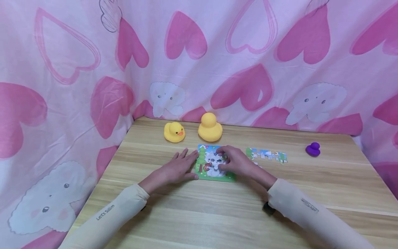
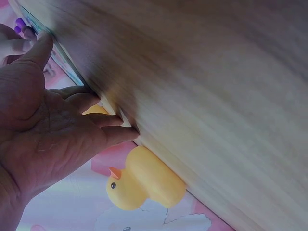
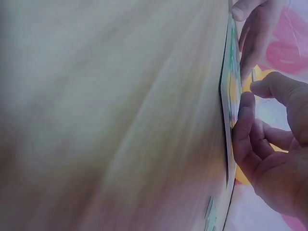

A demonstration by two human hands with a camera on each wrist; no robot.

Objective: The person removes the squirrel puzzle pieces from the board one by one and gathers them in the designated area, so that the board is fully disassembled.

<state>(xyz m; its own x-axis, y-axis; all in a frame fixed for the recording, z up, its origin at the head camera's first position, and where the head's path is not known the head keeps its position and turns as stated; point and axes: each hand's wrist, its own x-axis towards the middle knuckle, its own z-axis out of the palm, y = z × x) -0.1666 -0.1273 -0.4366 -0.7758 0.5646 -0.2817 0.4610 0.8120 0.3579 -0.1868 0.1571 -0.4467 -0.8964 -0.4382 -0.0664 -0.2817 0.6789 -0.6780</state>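
Observation:
A puzzle board (image 1: 202,174) with a white cartoon animal and green trees lies flat on the table. My left hand (image 1: 177,168) rests at the board's left edge with fingers spread and straight. Over the right part of the board, my right hand (image 1: 237,162) pinches a puzzle piece (image 3: 253,75) between thumb and curled index finger. In the right wrist view that piece is seen edge-on, above the board's surface. The hand hides the board's upper right part. Several loose puzzle pieces (image 1: 267,154) lie on the table to the right of this hand.
Behind the board stand a small yellow duck (image 1: 174,132) with an orange beak and a larger yellow duck (image 1: 210,128). A purple duck (image 1: 313,149) sits farther right on the wooden table (image 1: 199,214). A pink heart-patterned curtain (image 1: 186,38) hangs along the table's back and left.

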